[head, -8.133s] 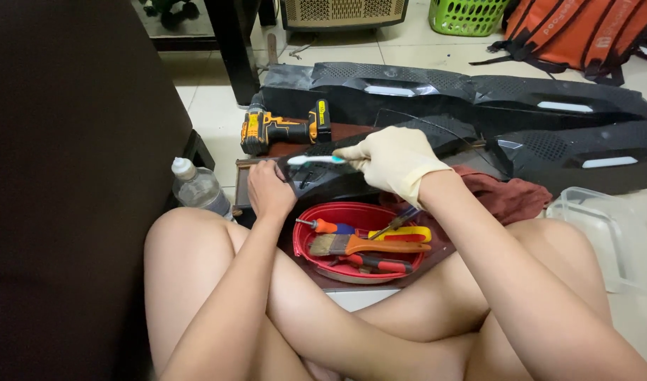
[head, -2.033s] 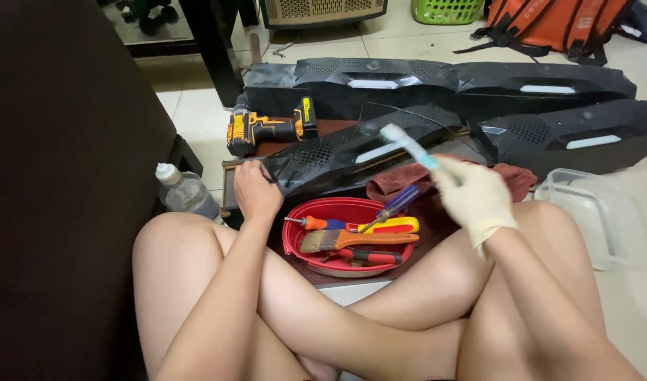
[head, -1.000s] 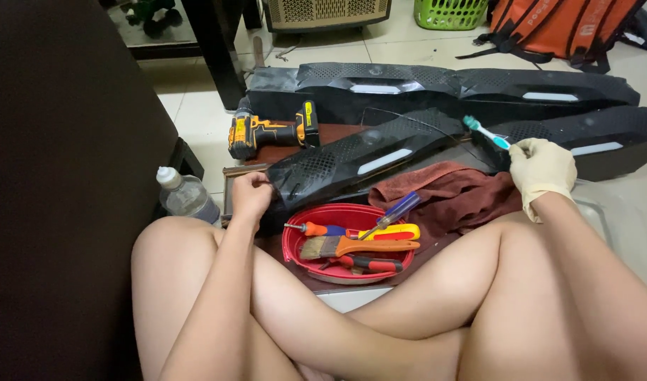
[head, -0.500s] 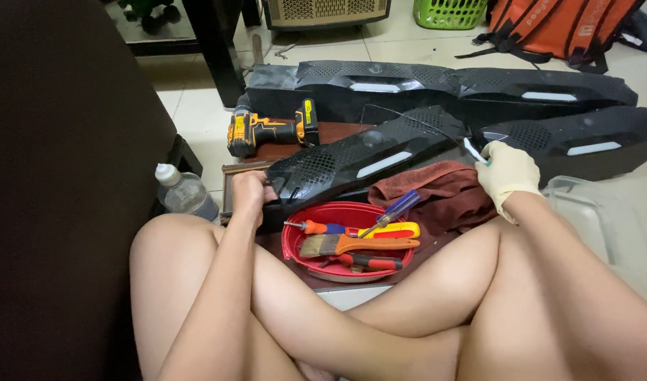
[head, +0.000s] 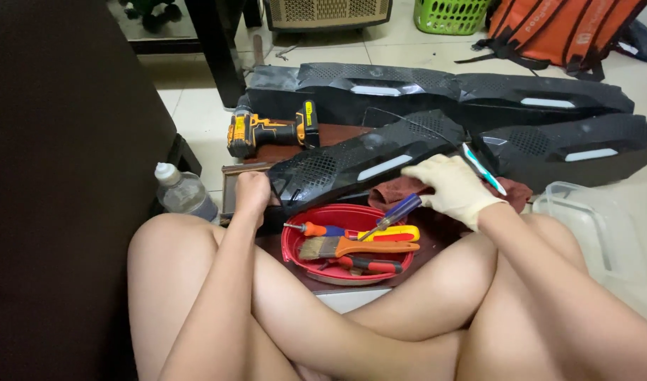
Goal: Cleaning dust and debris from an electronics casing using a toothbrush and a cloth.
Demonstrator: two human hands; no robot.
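My bare left hand [head: 251, 192] grips the near end of a long black perforated plastic panel [head: 358, 159] that lies tilted across a low wooden board. My right hand [head: 452, 188], in a cream glove, rests on the panel's right part and holds a teal and white toothbrush [head: 483, 169], its head pointing down to the right. A dark red cloth [head: 401, 192] lies under the panel. Just below sits a red bowl [head: 295, 247] with a paintbrush [head: 351, 248] and several screwdrivers.
A yellow and black cordless drill [head: 267, 131] lies on the board behind the panel. More black panels [head: 471, 92] lie on the tiled floor beyond. A plastic bottle [head: 184, 194] stands at left, a clear plastic tub [head: 598, 233] at right, a dark cabinet side [head: 62, 176] on the far left.
My right hand with the toothbrush swung out to the right, away from the panel, then came back onto its right part. My left hand has kept its hold on the panel's end.
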